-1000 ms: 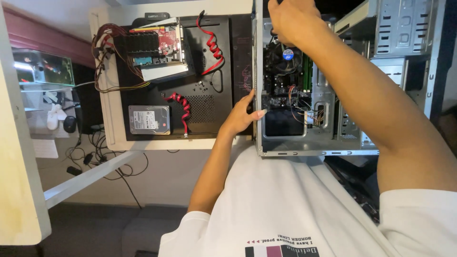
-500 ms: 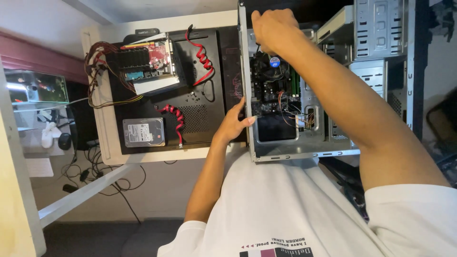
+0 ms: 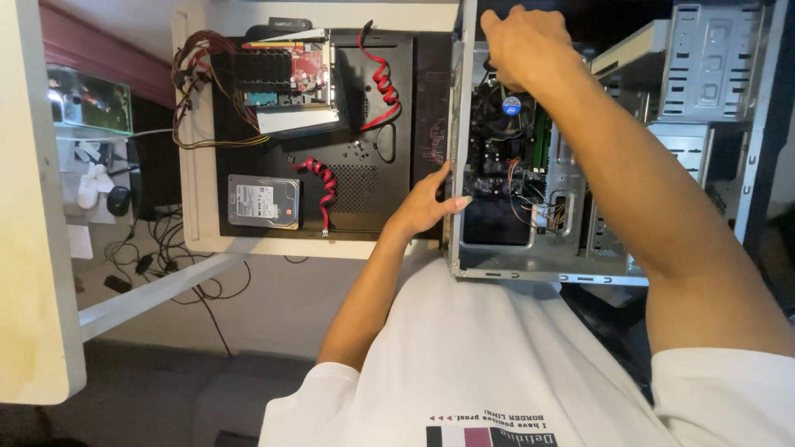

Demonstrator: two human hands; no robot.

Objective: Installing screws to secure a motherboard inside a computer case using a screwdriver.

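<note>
— Where are the two hands?

— The left hand (image 3: 426, 203) rests against the front rim of the open grey metal computer case (image 3: 530, 266), fingers loosely curled and thumb on the edge; it grips nothing, and looks to be steadying the box. The right hand (image 3: 522, 41) reaches in at the far upper corner of the case, fingers bent down over something there. Whether it pinches a screw or cable or only presses, I cannot tell: the knuckles hide it.

— And the case itself?

— It sits just in front of the person's chest with its side panel off, so the open side faces the camera. Its long axis runs away from the body, toward the top of the view. Inside lie the dark motherboard (image 3: 497, 165) with a round black cooler fan (image 3: 507, 112), and a bundle of thin coloured wires (image 3: 542, 213) near the nearer end.

— What lies around it?

— To the left, a black flat panel (image 3: 364, 182) lies on the white surface (image 3: 195, 165), carrying a silver rectangular hard drive (image 3: 263, 201), red flat cables (image 3: 379, 79) and a red circuit card with a black heatsink (image 3: 281, 70). To the right stands a grey perforated drive cage (image 3: 712, 58).
</note>
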